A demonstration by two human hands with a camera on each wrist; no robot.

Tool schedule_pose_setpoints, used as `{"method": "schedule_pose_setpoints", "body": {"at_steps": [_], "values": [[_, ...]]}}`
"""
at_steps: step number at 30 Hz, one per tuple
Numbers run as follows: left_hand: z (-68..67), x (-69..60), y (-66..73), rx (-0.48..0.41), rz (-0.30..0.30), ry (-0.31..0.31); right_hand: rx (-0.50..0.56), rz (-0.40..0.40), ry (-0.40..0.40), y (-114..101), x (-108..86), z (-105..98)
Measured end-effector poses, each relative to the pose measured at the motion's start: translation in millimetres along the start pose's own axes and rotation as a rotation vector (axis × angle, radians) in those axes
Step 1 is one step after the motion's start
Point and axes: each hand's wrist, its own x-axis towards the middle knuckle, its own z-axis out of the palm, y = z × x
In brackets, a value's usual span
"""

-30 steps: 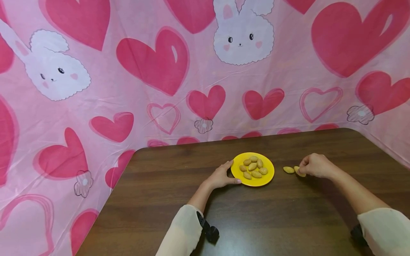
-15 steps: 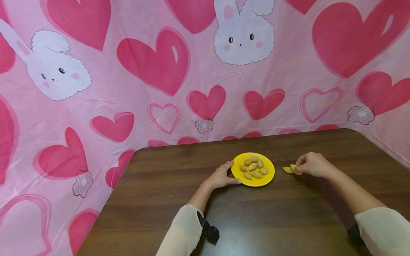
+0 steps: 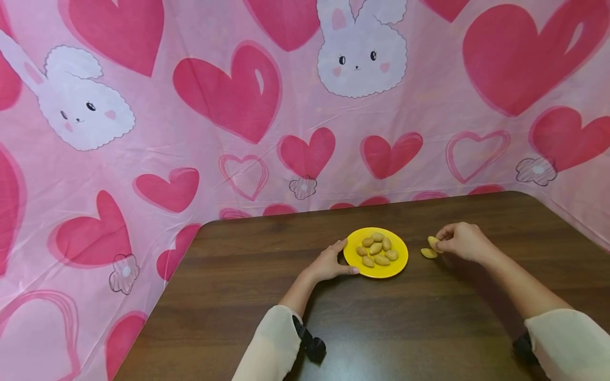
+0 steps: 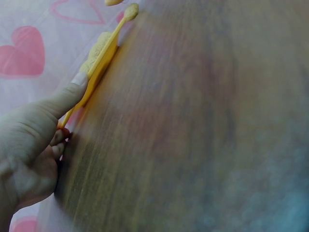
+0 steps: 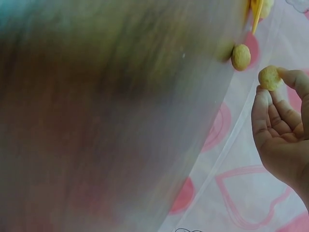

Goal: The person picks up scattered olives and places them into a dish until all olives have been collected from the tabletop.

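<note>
In the head view a yellow plate (image 3: 401, 264) holds several yellowish-tan oval pieces (image 3: 376, 248), pointed at the ends and nut-like; their exact kind cannot be told. My left hand (image 3: 329, 263) grips the plate's left side, thumb at the near rim and fingers round the far side. The left wrist view shows the left thumb (image 4: 72, 94) against the rim. To the plate's right, my right hand (image 3: 464, 242) pinches one oval piece (image 5: 269, 78) between thumb and fingertips, raised off the table. Another oval piece (image 3: 429, 253) lies on the table just below it.
A dark brown wooden table (image 3: 267, 254) spans the work area. Behind it hangs a pink cloth (image 3: 205, 127) with hearts and rabbits, close to the back edge. Black wrist cameras (image 3: 314, 348) are strapped at both sleeves.
My right hand has moved slightly left and up, lifting the pinched oval piece from the table past the one lying there. My left hand and the plate have stayed in place.
</note>
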Motion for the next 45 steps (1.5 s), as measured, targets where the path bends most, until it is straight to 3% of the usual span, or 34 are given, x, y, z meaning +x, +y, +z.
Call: {"method": "schedule_pose_setpoints", "body": {"at_steps": [12, 32, 45], "values": [[-0.5, -0.6, 1.1, 0.001, 0.009, 0.005, 0.042, -0.01, 0.054, -8, 4.4, 7], [-0.5, -1.2, 1.2, 0.009, 0.008, 0.006, 0.103, -0.003, 0.011, -30, 18.3, 20], [-0.5, -2.6, 2.0, 0.011, 0.009, 0.002, 0.071, -0.023, -0.017, -41, 28.3, 34]]}}
